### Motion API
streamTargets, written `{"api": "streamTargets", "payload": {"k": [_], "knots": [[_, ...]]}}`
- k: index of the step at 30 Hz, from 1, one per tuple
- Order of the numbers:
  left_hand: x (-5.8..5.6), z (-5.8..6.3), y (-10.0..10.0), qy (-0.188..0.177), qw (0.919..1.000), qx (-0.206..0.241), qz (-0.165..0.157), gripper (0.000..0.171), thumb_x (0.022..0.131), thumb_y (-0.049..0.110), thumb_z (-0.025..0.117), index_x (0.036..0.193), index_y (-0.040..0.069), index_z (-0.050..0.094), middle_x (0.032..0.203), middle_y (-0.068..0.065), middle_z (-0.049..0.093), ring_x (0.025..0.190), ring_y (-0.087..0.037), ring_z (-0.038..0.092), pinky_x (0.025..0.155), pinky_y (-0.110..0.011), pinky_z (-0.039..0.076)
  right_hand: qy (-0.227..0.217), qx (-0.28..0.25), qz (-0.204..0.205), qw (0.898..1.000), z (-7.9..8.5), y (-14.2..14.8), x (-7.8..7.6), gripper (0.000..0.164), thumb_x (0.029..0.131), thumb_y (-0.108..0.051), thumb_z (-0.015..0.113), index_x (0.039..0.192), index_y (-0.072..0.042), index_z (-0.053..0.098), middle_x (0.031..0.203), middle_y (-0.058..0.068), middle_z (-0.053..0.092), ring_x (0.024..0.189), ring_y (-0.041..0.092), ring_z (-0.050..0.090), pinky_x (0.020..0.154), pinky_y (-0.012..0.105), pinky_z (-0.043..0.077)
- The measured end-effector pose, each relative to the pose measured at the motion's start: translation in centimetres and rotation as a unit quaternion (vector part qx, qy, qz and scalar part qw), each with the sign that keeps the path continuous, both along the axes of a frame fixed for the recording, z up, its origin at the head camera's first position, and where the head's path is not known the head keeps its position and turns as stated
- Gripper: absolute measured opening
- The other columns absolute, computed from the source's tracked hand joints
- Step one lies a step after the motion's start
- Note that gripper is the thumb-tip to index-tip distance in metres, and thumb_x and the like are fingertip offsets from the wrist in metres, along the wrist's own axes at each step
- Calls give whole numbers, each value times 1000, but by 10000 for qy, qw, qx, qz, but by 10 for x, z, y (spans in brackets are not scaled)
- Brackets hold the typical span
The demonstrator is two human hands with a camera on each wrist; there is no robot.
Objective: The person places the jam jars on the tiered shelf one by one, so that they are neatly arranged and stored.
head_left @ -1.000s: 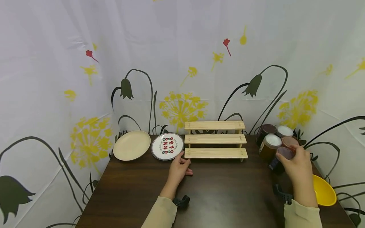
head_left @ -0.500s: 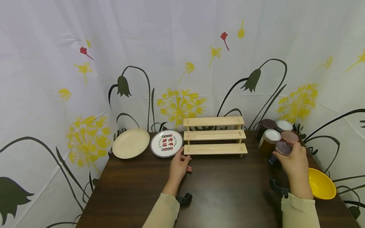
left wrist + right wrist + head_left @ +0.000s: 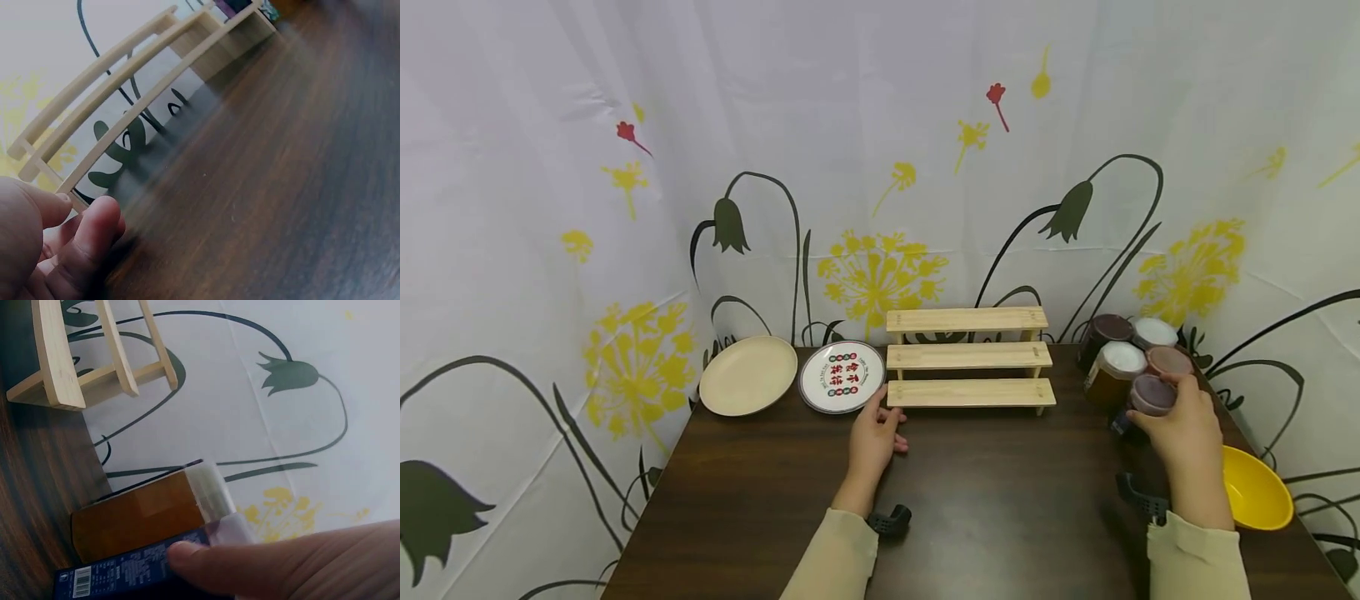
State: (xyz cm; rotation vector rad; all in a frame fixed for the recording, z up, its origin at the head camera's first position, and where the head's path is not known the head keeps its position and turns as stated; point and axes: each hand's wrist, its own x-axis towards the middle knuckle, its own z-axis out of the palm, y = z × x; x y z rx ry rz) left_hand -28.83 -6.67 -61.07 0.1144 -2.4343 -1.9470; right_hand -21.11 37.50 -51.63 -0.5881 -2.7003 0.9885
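Observation:
My right hand grips the nearest jar in a cluster at the right, a dark-blue-labelled jar with a translucent purplish lid. In the right wrist view the thumb lies along its side near the lid; the other fingers are hidden. Right beside it stands an amber-brown jar with a white lid. My left hand is at the left end of a three-step wooden rack, fingertips right at its lowest board. The left thumb and a bent finger show near that end.
More jars stand behind, with a dark lid, a white lid and a reddish-brown lid. A yellow bowl is beside the right forearm. A cream plate and a printed white plate lie left of the rack.
The right hand has settled slightly lower on the purplish-lidded jar, so more of its lid shows. The left hand stays at the rack; the head view has shifted a little.

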Motion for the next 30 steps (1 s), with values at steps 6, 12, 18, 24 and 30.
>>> {"api": "streamTargets", "payload": {"k": [6, 12, 18, 24, 30], "knots": [[2, 0, -1, 70, 9999, -81, -134, 58, 111, 13, 62, 167, 14, 45, 102, -17, 78, 54, -17, 70, 51, -36, 65, 20, -42, -238, 9997, -5, -1, 2, 82, 92, -25, 88, 157, 3, 46, 148, 42, 49, 127, 60, 51, 101, 76, 46], [3, -1, -1, 114, 9999, -67, -100, 58, 112, 17, 62, 167, 15, 45, 101, -15, 78, 54, -17, 71, 51, -36, 65, 297, 43, -293, 9991, -5, -4, 2, 77, 91, -28, 88, 153, 1, 53, 145, 41, 53, 124, 59, 53, 96, 74, 47], [3, 0, -2, 164, 9998, 13, -75, 56, 112, 18, 61, 167, 14, 46, 102, -18, 78, 54, -20, 72, 51, -36, 65, 611, 13, -423, 9972, 4, -7, 5, 75, 90, -29, 90, 152, -1, 57, 146, 40, 54, 127, 58, 52, 94, 72, 46], [2, 1, -1, 43, 10000, -84, -20, 56, 113, 21, 61, 167, 19, 46, 101, -14, 78, 54, -17, 71, 51, -36, 65, 1176, 160, -573, 9913, 9, -13, 9, 68, 88, -24, 93, 146, -4, 65, 136, 34, 63, 121, 52, 57, 86, 57, 45], [2, 0, -1, 13, 10000, -73, -28, 56, 113, 22, 61, 167, 21, 47, 101, -14, 78, 54, -17, 70, 52, -36, 65, 1441, 206, -690, 9869, 27, -23, 14, 69, 87, -22, 94, 148, -6, 66, 135, 32, 62, 118, 49, 56, 85, 54, 44]]}}
